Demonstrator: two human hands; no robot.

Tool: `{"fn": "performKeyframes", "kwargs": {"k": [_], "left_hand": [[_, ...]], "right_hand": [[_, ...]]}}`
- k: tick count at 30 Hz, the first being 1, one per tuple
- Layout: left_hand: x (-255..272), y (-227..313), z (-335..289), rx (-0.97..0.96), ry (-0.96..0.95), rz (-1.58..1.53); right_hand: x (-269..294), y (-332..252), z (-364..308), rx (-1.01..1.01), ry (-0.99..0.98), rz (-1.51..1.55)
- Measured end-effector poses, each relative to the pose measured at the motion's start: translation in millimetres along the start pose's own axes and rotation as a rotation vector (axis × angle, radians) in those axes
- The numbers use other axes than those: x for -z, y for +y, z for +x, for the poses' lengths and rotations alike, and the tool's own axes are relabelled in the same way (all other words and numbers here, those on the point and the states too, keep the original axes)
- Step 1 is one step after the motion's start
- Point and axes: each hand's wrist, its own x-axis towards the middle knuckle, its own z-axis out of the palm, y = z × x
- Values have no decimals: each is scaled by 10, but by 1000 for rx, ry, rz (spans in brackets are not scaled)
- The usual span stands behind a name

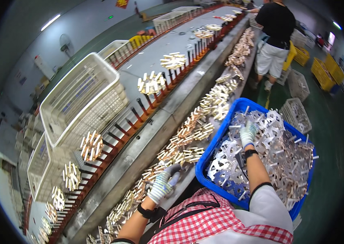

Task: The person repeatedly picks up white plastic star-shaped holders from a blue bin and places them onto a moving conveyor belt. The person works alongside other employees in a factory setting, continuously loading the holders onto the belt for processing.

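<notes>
My left hand [163,185], in a striped glove with grey fingertips, is over the near ledge beside the row of gold-toned metal parts [176,148]. Its fingers are apart, and nothing shows between them. My right hand [248,134], gloved alike, reaches into a blue plastic basket [201,164] heaped with silver metal parts [275,152], flat cut-out plates with short rods sticking out. Its fingertips go down among these pieces, so whether they grip one is hidden. A black band circles each wrist.
Beyond the ledge runs a conveyor line with upright dark pegs [137,114]; some carry rodded metal clusters [151,83]. White crates [80,95] stand on its far side. Ahead on the right, a person in a dark shirt [277,24] stands near yellow crates [324,73].
</notes>
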Motion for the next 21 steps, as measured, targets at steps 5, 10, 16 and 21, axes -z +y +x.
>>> {"fn": "performKeyframes", "kwargs": {"k": [5, 10, 16, 21], "left_hand": [[-90, -74, 75, 86, -120, -244], [-243, 248, 285, 174, -178, -561], [-178, 88, 318, 87, -188, -476], [-77, 34, 399, 53, -31, -1014]], "right_hand": [[1096, -782, -218, 452, 272, 335], [2245, -1560, -730, 1015, 182, 601], [2514, -1766, -1030, 1284, 161, 799], [2522, -1799, -948, 936, -3, 1047]]}}
